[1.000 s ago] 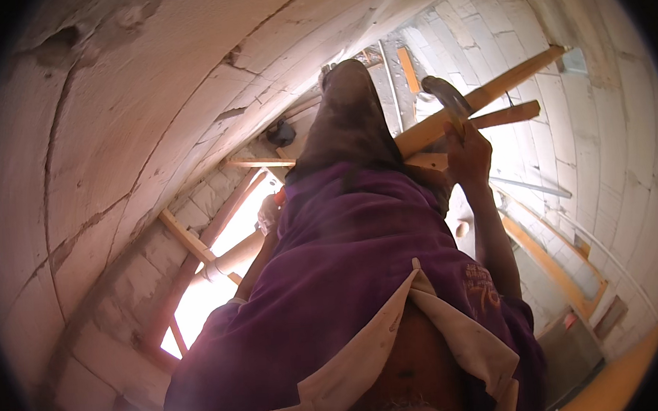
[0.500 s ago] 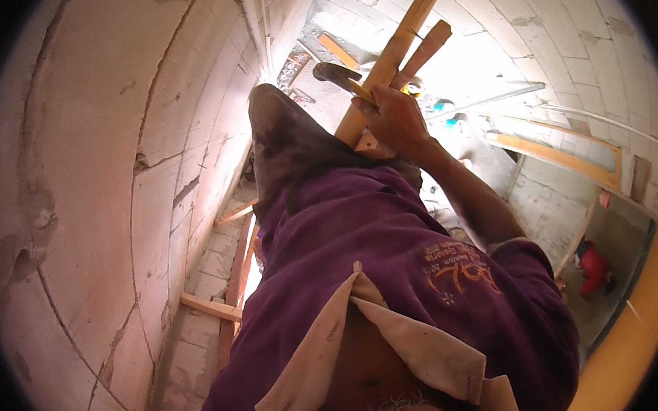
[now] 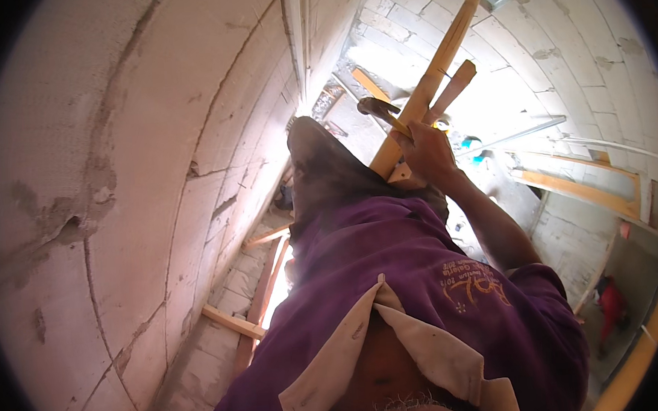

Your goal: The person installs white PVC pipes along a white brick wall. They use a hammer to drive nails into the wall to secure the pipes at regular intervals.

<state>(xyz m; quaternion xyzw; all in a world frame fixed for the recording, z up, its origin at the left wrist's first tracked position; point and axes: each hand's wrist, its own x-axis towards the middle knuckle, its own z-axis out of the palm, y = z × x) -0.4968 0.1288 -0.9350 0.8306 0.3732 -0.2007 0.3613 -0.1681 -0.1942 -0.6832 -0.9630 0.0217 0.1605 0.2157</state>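
My right hand [image 3: 427, 154] is closed around the yellow handle of a hammer [image 3: 377, 107], just beyond my lap. The hammer's dark, curved head points to the left, lying over or just in front of a long wooden beam [image 3: 442, 63]. That beam slants from near my thigh up to the far right. Beside it, a shorter piece of wood [image 3: 454, 87] branches off at an angle, and a nail seems to stick out near the two. A small wood block [image 3: 400, 173] shows below my right wrist. My left hand is out of sight.
A rough block wall [image 3: 138, 157] rises close on my left. Timber pieces [image 3: 234, 320] lie low beside it. To the right are a wooden frame [image 3: 569, 187] and a metal bar [image 3: 520, 131]. A person in red [image 3: 612, 309] is farther off at the lower right.
The whole view has shifted, so everything sits farther right and lower in the picture. My right hand keeps its grip on the hammer, in about the same place by the beam.
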